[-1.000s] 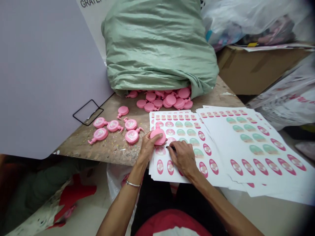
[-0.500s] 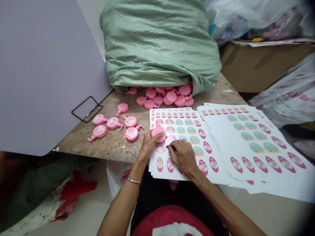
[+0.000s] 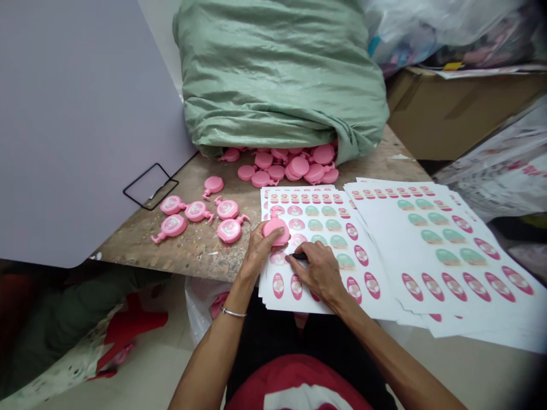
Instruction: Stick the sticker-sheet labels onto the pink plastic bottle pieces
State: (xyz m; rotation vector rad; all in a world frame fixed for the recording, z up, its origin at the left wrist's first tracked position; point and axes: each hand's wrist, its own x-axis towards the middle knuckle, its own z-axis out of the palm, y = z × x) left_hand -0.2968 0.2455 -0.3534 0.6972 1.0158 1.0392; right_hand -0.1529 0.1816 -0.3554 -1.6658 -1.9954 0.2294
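Note:
My left hand [image 3: 257, 250] grips a plain pink round piece [image 3: 276, 230] over the left part of a sticker sheet [image 3: 320, 302]. Just to the right, my right hand [image 3: 319, 272] is closed around a small black tool [image 3: 300, 256], its fingertips at a pink sticker on the sheet. The sheet carries pink ovals, pink round stickers and green ones. Left of my hands lie several pink pieces with stickers on them, one of them a labelled piece [image 3: 229, 230]. A plain pink piece [image 3: 213, 185] lies behind them.
A green sack [image 3: 277, 74] stands at the back, with a heap of pink pieces [image 3: 299, 166] at its mouth. More sticker sheets [image 3: 384, 250] lie on the right. A black wire frame [image 3: 150, 187] leans by a grey panel [image 3: 85, 125]. A cardboard box [image 3: 465, 114] stands back right.
My right fingertips have moved slightly left along the sheet, and more of the black tool shows. My left hand keeps its hold on the pink piece. The view has shifted slightly.

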